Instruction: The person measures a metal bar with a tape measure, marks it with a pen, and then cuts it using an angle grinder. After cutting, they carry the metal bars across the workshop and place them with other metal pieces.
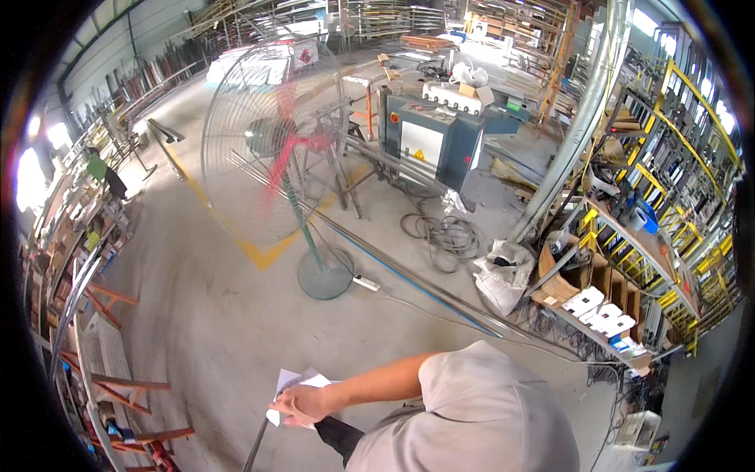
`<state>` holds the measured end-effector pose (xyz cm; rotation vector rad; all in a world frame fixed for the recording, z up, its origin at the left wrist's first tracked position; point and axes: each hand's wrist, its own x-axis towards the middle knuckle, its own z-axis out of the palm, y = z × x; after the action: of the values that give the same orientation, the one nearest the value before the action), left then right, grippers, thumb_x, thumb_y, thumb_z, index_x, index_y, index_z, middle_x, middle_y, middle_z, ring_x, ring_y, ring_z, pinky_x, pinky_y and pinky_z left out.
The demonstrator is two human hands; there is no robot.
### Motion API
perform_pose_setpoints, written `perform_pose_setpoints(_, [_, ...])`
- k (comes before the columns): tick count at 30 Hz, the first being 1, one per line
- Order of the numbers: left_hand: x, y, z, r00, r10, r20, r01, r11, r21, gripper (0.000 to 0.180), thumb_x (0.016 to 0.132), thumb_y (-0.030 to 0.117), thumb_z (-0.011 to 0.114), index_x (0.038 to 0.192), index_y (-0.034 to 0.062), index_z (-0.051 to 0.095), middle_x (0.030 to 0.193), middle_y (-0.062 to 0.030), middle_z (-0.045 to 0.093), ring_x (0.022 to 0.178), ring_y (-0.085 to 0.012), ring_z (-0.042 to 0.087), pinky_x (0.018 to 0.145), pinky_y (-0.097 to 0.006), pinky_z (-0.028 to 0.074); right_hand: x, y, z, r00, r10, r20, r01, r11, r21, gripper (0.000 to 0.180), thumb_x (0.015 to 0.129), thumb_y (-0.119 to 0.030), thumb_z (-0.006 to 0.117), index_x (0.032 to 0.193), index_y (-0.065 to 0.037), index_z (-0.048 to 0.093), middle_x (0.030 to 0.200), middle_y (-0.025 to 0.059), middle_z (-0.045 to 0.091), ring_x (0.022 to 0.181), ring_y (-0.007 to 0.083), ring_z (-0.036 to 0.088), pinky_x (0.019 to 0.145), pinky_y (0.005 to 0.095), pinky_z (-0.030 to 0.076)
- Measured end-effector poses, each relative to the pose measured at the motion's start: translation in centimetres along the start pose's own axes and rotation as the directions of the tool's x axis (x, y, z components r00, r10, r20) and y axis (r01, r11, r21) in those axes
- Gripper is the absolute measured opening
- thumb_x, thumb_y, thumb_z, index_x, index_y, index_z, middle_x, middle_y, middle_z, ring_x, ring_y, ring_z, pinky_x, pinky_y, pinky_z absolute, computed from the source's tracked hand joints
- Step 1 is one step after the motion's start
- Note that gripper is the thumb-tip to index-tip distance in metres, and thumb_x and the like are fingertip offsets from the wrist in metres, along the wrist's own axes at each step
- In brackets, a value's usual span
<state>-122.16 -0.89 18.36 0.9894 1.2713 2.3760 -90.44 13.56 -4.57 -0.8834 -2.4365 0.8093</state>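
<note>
My right hand (305,403) reaches across to the left at the bottom of the head view, its bare forearm (381,383) coming out of a light grey short sleeve (464,377). Its fingers are bent over some white sheets that look like paper (295,379), pressing or gripping them. The sheets stick out above and below the hand. A thin dark bar (255,447) runs down from beside the fingertips to the lower edge; whether the hand touches it, I cannot tell. Part of a black trouser leg (340,437) shows under the forearm. My left hand is not visible.
A pedestal fan (271,138) with red blades stands ahead on a round base (325,273). Long metal profiles (409,271) and a coiled cable (444,236) lie on the floor. Behind is a grey machine (436,141); shelving with boxes (605,315) stands right, cluttered racks (102,370) left.
</note>
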Motion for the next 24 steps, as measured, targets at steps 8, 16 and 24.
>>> perform_pose_setpoints(8, [27.3,-20.3,10.9,0.997,0.003,0.076,0.004,0.996,-0.093,0.041,0.095,0.026,0.051,0.063,0.0124,0.029,0.057,0.0016,0.024,0.052,-0.0133,0.029,0.052,-0.027,0.031,12.7,27.8,4.7,0.534,0.84,0.101,-0.838,0.541,-0.073,0.026,0.078,-0.019,0.067,0.099,-0.002,0.07,0.097,0.021,0.071,0.093,0.0384,0.068,0.082,0.0472,0.054])
perform_pose_setpoints(16, [49.4,-38.3,34.2,0.853,-0.015,0.522,0.222,0.915,-0.336,0.042,0.098,0.023,0.046,0.061,0.0124,0.028,0.058,0.0016,0.021,0.055,-0.0114,0.024,0.055,-0.029,0.024,9.1,37.4,8.2,0.202,0.97,-0.133,-0.977,0.19,-0.096,0.023,0.083,-0.019,0.055,0.076,-0.005,0.072,0.086,0.0213,0.07,0.085,0.0407,0.067,0.075,0.0511,0.053])
perform_pose_setpoints(24, [62.8,-57.1,60.9,0.734,0.094,0.672,0.273,0.865,-0.42,0.04,0.098,0.019,0.047,0.062,0.0114,0.031,0.059,0.0001,0.026,0.054,-0.0114,0.025,0.052,-0.029,0.024,23.7,44.9,5.0,-0.062,0.964,0.258,-0.946,-0.139,0.294,0.01,0.081,-0.015,0.062,0.078,-0.007,0.067,0.076,0.0137,0.064,0.069,0.0281,0.062,0.057,0.0418,0.045])
